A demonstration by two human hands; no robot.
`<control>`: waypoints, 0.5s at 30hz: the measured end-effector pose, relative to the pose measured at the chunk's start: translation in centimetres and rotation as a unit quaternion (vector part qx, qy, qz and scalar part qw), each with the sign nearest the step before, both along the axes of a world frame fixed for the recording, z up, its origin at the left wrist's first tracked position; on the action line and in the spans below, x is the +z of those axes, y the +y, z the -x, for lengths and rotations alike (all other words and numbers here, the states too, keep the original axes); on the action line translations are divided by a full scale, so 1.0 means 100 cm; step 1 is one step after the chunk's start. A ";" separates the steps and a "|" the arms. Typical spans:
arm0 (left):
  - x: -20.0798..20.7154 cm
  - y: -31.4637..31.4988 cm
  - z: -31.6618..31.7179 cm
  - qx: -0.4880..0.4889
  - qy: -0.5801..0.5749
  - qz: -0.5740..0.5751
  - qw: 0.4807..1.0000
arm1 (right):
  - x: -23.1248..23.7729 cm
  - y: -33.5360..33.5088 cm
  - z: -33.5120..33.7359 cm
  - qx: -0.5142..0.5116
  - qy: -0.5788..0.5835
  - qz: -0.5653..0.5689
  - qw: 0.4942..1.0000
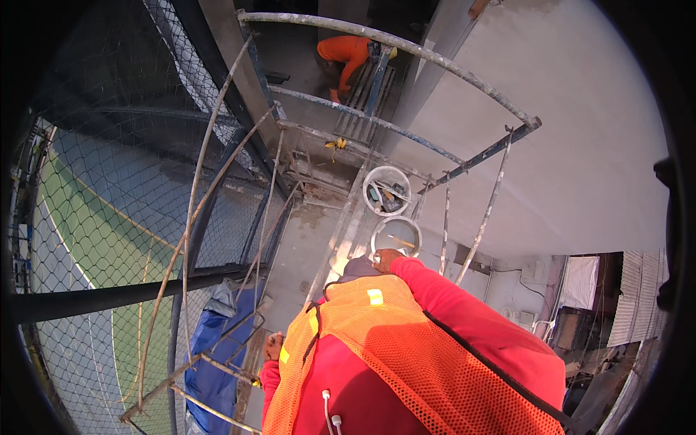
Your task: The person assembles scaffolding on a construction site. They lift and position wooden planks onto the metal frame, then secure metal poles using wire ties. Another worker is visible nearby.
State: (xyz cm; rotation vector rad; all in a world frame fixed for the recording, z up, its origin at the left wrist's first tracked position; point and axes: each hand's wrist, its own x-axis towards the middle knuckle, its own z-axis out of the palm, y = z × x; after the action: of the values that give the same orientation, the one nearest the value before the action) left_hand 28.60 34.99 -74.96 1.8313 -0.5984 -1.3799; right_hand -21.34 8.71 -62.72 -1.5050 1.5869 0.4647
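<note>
"When you took the scene from the left, what came first?"

"Black diamond-mesh netting [87, 210], probably put up to screen off the green-and-blue painted court [109, 239]. Then a crumpled blue tarpaulin [210, 366]."

"And the bare left hand [273, 346]?"

"Just right of the tarpaulin, beside the orange mesh vest [406, 341], fingers bent. I couldn't tell whether it gripped anything; perhaps it steadied the person."

"The buckets?"

"One behind the other, ahead. The far round white plastic bucket [388, 175] held a jumble of apparent tools [391, 194], likely gathered to keep them together. The near round whitish plastic bucket [417, 230], with a yellowish strip [402, 241] inside, stood within easy reach."

"The bare right hand [388, 259]?"

"At the near bucket's near rim, fingers curled; whether they clasped it, I couldn't tell. Farther right rose a smooth grey wall [551, 130]."
</note>
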 end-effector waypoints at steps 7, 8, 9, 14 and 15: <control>0.006 -0.005 -0.010 -0.182 -0.095 -0.012 0.979 | 0.015 0.049 0.030 -0.078 0.025 0.010 0.997; 0.015 -0.012 -0.011 -0.227 -0.117 -0.003 0.967 | 0.017 0.060 0.038 -0.088 0.032 0.020 0.995; 0.024 -0.020 -0.012 -0.270 -0.143 0.004 0.952 | 0.019 0.069 0.046 -0.098 0.040 0.031 0.994; 0.051 -0.052 -0.008 -0.123 -0.031 -0.072 0.989 | 0.040 0.130 0.104 -0.200 0.082 0.005 0.976; 0.051 -0.056 -0.009 -0.132 -0.038 -0.092 0.986 | 0.045 0.141 0.115 -0.223 0.090 0.014 0.970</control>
State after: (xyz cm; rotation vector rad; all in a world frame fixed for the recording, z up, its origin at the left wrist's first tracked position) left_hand 29.46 29.37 -69.85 2.0142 -0.8005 -1.5894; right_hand -32.79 22.82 -58.22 -1.0985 2.0151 0.3272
